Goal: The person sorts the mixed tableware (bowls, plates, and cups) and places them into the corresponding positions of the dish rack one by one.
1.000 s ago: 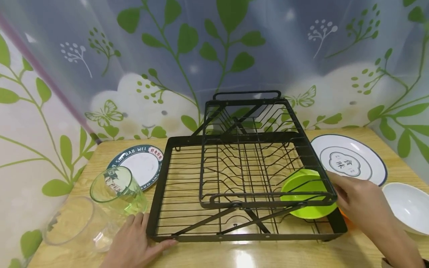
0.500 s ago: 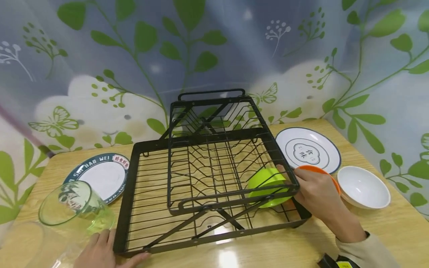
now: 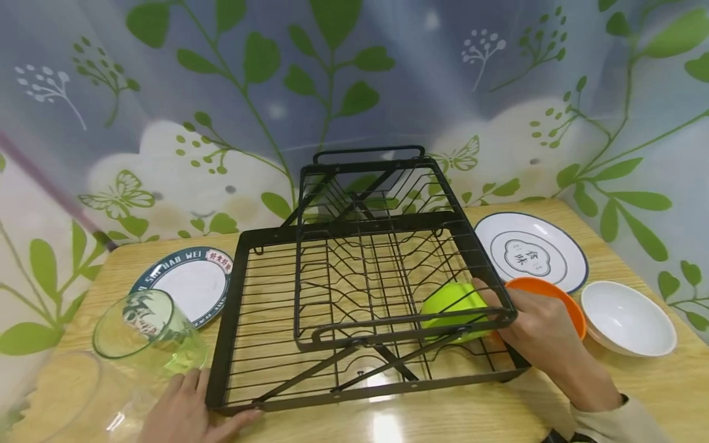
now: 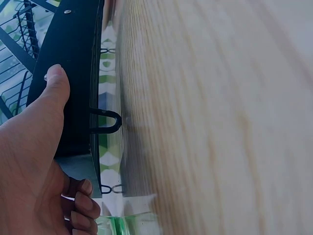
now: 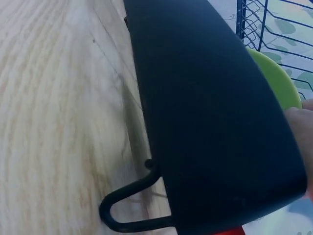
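A two-tier black wire dish rack stands on the wooden table in the head view. My left hand holds its front left corner; in the left wrist view the thumb lies on the frame's front face and the fingers curl by the end. A lime green bowl sits tilted on the lower tier, beneath the upper one. My right hand reaches in from the rack's right side and grips this bowl's edge, with a fingertip showing behind the upper frame. The right wrist view shows part of the green bowl beyond the black frame.
Right of the rack are an orange bowl, partly behind my right hand, a white bowl and a white plate. On the left are a rimmed plate, a green glass and a clear glass, close to my left hand.
The green bowl has tipped from facing upward to more on its side, and my right hand has moved with it. More of the orange bowl shows. The head view has shifted; my left hand stays at the corner.
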A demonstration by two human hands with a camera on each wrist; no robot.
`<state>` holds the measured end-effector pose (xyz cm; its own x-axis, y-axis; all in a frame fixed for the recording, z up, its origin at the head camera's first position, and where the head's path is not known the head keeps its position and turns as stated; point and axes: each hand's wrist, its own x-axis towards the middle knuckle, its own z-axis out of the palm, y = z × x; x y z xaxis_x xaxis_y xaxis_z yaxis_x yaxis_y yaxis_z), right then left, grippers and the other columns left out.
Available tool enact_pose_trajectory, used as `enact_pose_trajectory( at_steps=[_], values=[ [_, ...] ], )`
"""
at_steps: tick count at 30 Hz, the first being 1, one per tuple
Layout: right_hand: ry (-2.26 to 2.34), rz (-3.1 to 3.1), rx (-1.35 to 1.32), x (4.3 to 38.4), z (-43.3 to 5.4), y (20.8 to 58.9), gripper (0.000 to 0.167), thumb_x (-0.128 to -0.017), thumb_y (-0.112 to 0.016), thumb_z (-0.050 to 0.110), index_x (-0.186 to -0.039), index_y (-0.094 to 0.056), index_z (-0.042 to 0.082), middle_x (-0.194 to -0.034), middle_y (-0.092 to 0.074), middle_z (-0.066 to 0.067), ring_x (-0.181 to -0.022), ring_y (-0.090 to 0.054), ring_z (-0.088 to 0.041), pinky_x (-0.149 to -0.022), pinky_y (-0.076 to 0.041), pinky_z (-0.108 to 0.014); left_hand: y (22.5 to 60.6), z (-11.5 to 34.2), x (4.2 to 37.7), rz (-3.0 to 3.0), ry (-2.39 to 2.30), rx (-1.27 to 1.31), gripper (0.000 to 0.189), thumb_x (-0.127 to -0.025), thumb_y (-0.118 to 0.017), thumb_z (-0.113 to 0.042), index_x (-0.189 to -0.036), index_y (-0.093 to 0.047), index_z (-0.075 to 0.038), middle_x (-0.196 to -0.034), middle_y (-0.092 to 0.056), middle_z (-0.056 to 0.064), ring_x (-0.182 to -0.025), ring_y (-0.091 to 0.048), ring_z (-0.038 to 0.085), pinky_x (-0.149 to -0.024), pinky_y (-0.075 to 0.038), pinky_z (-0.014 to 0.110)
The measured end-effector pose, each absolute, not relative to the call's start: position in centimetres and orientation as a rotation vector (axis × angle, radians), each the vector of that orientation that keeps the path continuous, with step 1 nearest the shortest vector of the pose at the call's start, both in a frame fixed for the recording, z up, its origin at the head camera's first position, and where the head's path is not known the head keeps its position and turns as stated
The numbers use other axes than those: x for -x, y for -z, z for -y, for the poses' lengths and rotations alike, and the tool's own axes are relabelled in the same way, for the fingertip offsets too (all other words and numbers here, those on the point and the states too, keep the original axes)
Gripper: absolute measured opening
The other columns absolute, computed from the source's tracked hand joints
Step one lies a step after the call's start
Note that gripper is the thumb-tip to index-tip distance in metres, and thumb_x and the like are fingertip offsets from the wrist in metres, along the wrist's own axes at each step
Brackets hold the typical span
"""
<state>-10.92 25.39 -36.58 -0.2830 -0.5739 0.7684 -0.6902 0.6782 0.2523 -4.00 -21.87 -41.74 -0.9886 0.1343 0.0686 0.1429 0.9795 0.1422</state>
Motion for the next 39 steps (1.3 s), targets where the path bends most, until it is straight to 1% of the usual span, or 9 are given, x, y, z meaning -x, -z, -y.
enact_pose_trajectory(
  at_steps=[3, 7, 9, 14, 17, 20, 24, 30, 39],
  values=[
    [-0.182, 1.983, -0.976, 10.98, -25.31, 36.72, 0.033, -0.104, -0.038, 0.016, -0.110, -0.066, 0.000, -0.060, -0.054, -0.009, -0.039, -0.042, -0.019, -0.033, -0.029, -0.026, 41.79, 21.83, 4.00, 3.064, 0.251, 0.201, 0.088, -0.063, -0.068, -0.076, -0.099, -0.056, 0.004, -0.085, -0.054, 0.013, -0.079, -0.055, 0.032, -0.069, -0.050, 0.048],
    [-0.192, 1.991, -0.975, 10.89, -25.35, 36.90, 0.032, -0.105, -0.038, 0.021, -0.116, -0.064, 0.004, -0.058, -0.051, -0.007, -0.038, -0.041, -0.019, -0.032, -0.028, -0.025, 41.71, 21.75, 4.03, 3.083, 0.243, 0.184, 0.087, -0.064, -0.067, -0.077, -0.099, -0.055, 0.003, -0.084, -0.052, 0.011, -0.078, -0.053, 0.029, -0.069, -0.049, 0.046],
    [-0.196, 2.004, -0.963, 10.80, -25.38, 36.96, 0.033, -0.105, -0.038, 0.022, -0.117, -0.064, 0.006, -0.056, -0.049, -0.005, -0.038, -0.041, -0.018, -0.032, -0.029, -0.025, 41.70, 21.71, 4.02, 3.074, 0.232, 0.188, 0.087, -0.064, -0.067, -0.077, -0.099, -0.056, 0.002, -0.083, -0.051, 0.009, -0.077, -0.052, 0.028, -0.068, -0.048, 0.044],
    [-0.241, 2.028, -0.938, 10.53, -25.48, 37.01, 0.036, -0.104, -0.039, 0.026, -0.108, -0.069, 0.007, -0.054, -0.047, 0.002, -0.040, -0.040, -0.012, -0.034, -0.032, -0.023, 41.72, 21.55, 4.13, 2.979, 0.229, 0.253, 0.087, -0.063, -0.067, -0.078, -0.098, -0.057, 0.000, -0.079, -0.049, 0.007, -0.075, -0.051, 0.027, -0.065, -0.047, 0.040],
    [-0.274, 2.024, -0.947, 10.51, -25.55, 37.13, 0.035, -0.104, -0.041, 0.028, -0.108, -0.069, 0.007, -0.053, -0.046, 0.005, -0.041, -0.038, -0.009, -0.035, -0.031, -0.021, 41.74, 21.53, 4.16, 2.950, 0.230, 0.268, 0.085, -0.062, -0.067, -0.078, -0.097, -0.057, -0.001, -0.078, -0.048, 0.007, -0.074, -0.051, 0.027, -0.063, -0.047, 0.039],
    [-0.262, 2.020, -0.959, 10.56, -25.56, 37.32, 0.035, -0.104, -0.040, 0.027, -0.110, -0.067, 0.006, -0.055, -0.049, 0.002, -0.040, -0.039, -0.010, -0.034, -0.032, -0.022, 41.68, 21.55, 4.03, 2.974, 0.225, 0.238, 0.085, -0.062, -0.067, -0.078, -0.096, -0.057, -0.001, -0.078, -0.048, 0.006, -0.073, -0.050, 0.026, -0.063, -0.047, 0.038],
    [-0.264, 2.010, -0.970, 10.56, -25.43, 37.47, 0.037, -0.104, -0.040, 0.028, -0.107, -0.068, 0.005, -0.056, -0.053, -0.001, -0.039, -0.042, -0.014, -0.033, -0.033, -0.024, 41.54, 21.58, 3.83, 2.999, 0.210, 0.205, 0.087, -0.061, -0.066, -0.080, -0.095, -0.057, -0.001, -0.078, -0.048, 0.006, -0.072, -0.049, 0.024, -0.062, -0.046, 0.037],
    [-0.303, 2.009, -0.984, 10.49, -25.41, 37.56, 0.041, -0.103, -0.043, 0.034, -0.099, -0.072, 0.004, -0.055, -0.056, 0.001, -0.039, -0.042, -0.011, -0.034, -0.031, -0.020, 41.38, 21.50, 3.79, 2.989, 0.186, 0.206, 0.088, -0.060, -0.065, -0.082, -0.094, -0.057, -0.001, -0.076, -0.047, 0.006, -0.071, -0.048, 0.024, -0.060, -0.046, 0.036],
    [-0.293, 2.040, -0.947, 10.54, -25.28, 37.64, 0.048, -0.102, -0.043, 0.041, -0.095, -0.074, 0.005, -0.049, -0.046, 0.003, -0.036, -0.035, -0.009, -0.032, -0.025, -0.022, 41.59, 21.72, 3.84, 2.941, 0.212, 0.246, 0.086, -0.061, -0.066, -0.079, -0.094, -0.057, -0.001, -0.075, -0.046, 0.005, -0.071, -0.048, 0.023, -0.057, -0.045, 0.035]
  ],
)
